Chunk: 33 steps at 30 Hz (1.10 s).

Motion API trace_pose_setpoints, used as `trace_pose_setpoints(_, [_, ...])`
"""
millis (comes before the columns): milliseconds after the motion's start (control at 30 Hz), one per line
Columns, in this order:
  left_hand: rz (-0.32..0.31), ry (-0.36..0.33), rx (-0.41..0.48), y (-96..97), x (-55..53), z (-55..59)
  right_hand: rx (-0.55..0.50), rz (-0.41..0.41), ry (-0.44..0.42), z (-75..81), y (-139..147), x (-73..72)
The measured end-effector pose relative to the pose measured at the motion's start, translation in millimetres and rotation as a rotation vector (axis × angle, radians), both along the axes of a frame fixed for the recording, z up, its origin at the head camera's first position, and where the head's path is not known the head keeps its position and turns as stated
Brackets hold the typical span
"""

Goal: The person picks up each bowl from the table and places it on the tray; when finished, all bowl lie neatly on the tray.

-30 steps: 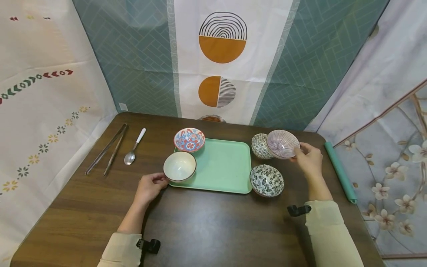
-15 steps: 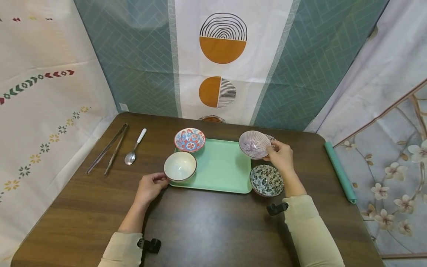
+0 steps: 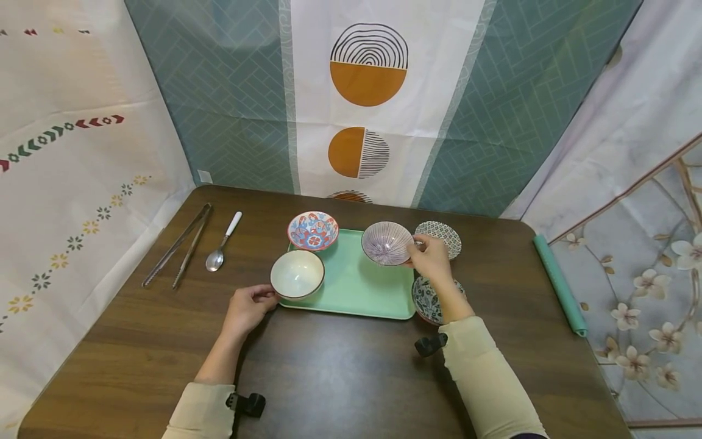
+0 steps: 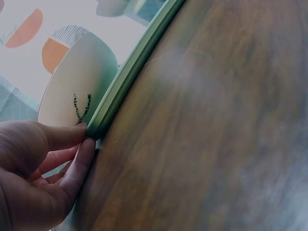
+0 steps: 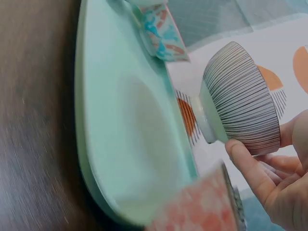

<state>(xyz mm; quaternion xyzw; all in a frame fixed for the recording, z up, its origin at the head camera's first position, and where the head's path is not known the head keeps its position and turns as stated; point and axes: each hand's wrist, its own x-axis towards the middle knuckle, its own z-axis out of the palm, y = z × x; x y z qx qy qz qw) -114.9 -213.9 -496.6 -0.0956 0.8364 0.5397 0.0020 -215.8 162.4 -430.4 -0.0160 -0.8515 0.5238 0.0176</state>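
My right hand (image 3: 430, 259) grips the purple-striped bowl (image 3: 386, 244) by its right side and holds it above the green tray (image 3: 351, 308). In the right wrist view, the bowl's striped outside (image 5: 240, 96) and foot show, clear of the tray. My left hand (image 3: 249, 310) pinches the tray's near left corner; in the left wrist view its thumb and finger meet at the tray rim (image 4: 120, 82). Beside that hand, a cream bowl (image 3: 297, 274) sits on the tray's left end. Behind it, a red-and-blue patterned bowl (image 3: 312, 230) stands at the tray's far left corner.
Right of the tray are a lattice-patterned bowl (image 3: 444, 235) and a dark floral bowl (image 3: 426, 299), the latter partly behind my right wrist. Metal tongs (image 3: 181, 244) and a white-handled spoon (image 3: 222, 244) lie on the left. A green roll (image 3: 559, 286) lies along the right edge.
My right hand has carried the purple-striped bowl leftward, from over the lattice-patterned bowl to over the tray. The left hand has stayed at the tray corner.
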Motion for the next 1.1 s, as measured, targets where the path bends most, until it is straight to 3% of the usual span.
trace_pose_setpoints(667, [0.000, -0.014, 0.013, 4.1, -1.4, -1.5, 0.088, 0.129, -0.080, -31.1, -54.8, -0.1])
trace_pose_setpoints(933, [-0.004, -0.007, 0.008, 2.3, -0.9, -0.3, 0.301, 0.138, -0.049, -17.5, -50.3, 3.6])
trace_pose_setpoints(1100, [-0.002, -0.008, 0.006, 0.1, 0.3, 0.7, 0.284, 0.147, -0.024, -3.1, -35.3, 8.4])
